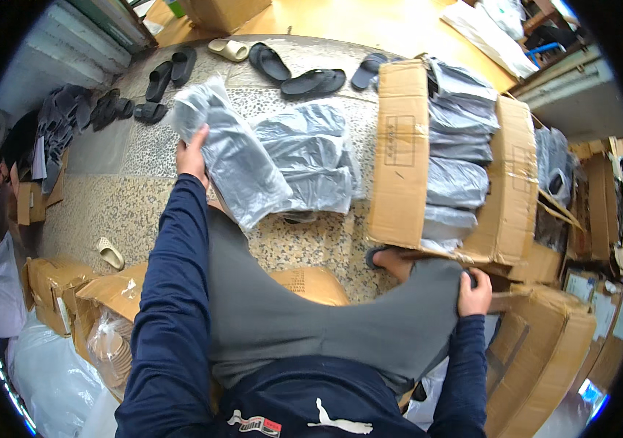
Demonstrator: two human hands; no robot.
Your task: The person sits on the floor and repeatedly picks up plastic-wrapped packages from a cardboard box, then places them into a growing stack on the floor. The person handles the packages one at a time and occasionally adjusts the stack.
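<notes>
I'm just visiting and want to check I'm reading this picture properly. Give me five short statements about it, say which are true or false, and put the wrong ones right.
1. The left hand grips a plastic-wrapped package. True.
2. The right hand is reaching into the open carton. False: it rests on the person's right knee.
3. Several wrapped bundles sit inside the open carton. True.
4. Every loose slipper on the floor is black. False: a beige slipper lies near the dark slippers.
5. The person's sleeves are dark blue. True.
</notes>
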